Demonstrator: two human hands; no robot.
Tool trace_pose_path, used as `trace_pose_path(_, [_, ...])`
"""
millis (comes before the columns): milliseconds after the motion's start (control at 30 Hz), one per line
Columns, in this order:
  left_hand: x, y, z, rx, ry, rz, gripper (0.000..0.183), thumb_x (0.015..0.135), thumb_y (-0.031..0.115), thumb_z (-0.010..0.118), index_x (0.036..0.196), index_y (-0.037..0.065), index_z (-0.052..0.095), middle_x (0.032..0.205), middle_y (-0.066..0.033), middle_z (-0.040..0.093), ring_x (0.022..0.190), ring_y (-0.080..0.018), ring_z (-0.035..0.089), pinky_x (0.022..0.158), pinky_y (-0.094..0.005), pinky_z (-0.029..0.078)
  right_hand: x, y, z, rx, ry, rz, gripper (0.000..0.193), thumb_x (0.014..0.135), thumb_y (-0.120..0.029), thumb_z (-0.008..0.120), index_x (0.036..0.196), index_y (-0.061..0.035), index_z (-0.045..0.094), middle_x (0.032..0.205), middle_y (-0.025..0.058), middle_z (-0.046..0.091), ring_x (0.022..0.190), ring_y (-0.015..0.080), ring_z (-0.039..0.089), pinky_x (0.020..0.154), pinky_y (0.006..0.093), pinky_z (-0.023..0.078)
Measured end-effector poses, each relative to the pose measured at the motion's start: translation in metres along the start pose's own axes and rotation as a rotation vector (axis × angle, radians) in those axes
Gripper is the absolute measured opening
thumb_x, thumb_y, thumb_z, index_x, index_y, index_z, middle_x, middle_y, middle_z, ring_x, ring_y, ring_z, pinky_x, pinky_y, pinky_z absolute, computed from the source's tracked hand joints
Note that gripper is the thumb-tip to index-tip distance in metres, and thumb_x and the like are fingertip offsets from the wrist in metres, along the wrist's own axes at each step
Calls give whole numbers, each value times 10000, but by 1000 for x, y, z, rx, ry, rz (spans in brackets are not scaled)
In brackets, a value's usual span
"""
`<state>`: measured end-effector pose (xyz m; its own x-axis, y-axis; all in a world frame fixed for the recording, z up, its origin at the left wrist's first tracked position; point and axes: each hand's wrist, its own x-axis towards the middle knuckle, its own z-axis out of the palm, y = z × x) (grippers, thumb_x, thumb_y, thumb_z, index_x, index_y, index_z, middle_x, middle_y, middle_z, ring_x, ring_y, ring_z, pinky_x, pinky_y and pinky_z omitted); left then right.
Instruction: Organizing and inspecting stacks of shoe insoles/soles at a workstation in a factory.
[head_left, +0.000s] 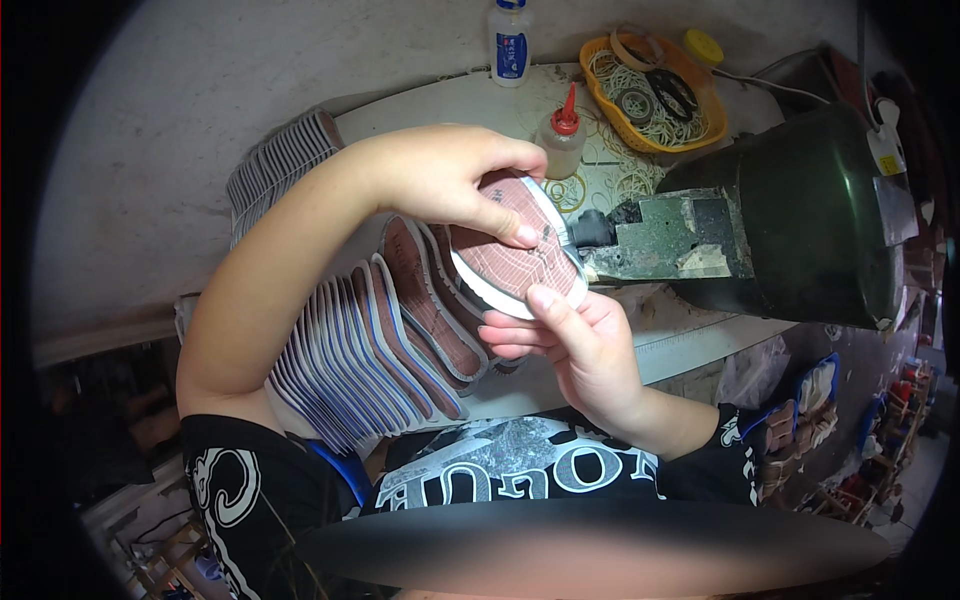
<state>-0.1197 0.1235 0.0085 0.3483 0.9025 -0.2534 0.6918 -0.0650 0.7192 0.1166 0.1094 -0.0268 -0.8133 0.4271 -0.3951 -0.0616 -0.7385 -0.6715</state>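
Observation:
A shoe sole (505, 255) with a brown patterned face and a white rim is held between my two hands, tilted. My left hand (465, 185) reaches over from above, its thumb pressed on the brown face and its fingers curled round the far edge. At the near edge, my right hand (590, 340) pinches the rim, thumb on top and fingers underneath. The sole's right edge is up against, or very close to, the dark tip (592, 228) of a green machine (800, 210); I cannot tell whether they touch.
Rows of similar soles (345, 350) lean on the white table (690, 340) at left, with another stack (275, 165) behind. A red-capped squeeze bottle (562, 150), a white bottle (510, 50) and a yellow basket (650, 135) of rubber bands and tape stand at the back. Shelved shoes (890, 440) are lower right.

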Motion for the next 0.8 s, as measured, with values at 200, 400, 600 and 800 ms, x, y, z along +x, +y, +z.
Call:
trace_pose_path(200, [-22, 13, 14, 16, 156, -126, 526, 761, 485, 679, 954, 12, 555, 754, -133, 575, 711, -226, 560, 609, -333, 426, 1, -9, 0, 49, -16, 51, 407, 973, -267, 459, 1107, 109, 536, 999, 243, 641, 892, 281, 673, 790, 344, 564])
trace_pose_path(400, [-40, 27, 43, -123, 303, -375, 562, 762, 527, 662, 847, -28, 626, 679, -157, 608, 638, -241, 600, 568, -362, 460, 3, -13, -2, 48, -54, 64, 389, 968, -252, 453, 1111, 101, 531, 997, 219, 642, 913, 282, 666, 788, 343, 567])
trace_pose_path(600, [-41, 40, 68, -383, 268, -590, 577, 799, 510, 663, 852, -64, 663, 722, -123, 654, 647, -139, 625, 579, -257, 509, 3, -9, -16, -131, -79, 10, 320, 938, -268, 517, 1066, 15, 593, 973, 115, 662, 861, 177, 657, 766, 320, 546])
trace_pose_path(800, [-40, 75, 73, -460, 264, -786, 659, 835, 570, 561, 774, -80, 652, 656, -170, 649, 472, -213, 638, 402, -316, 526, -10, 3, -18, -148, -184, -135, 213, 910, -145, 565, 1067, -2, 582, 948, 60, 647, 836, 105, 621, 743, 252, 507])
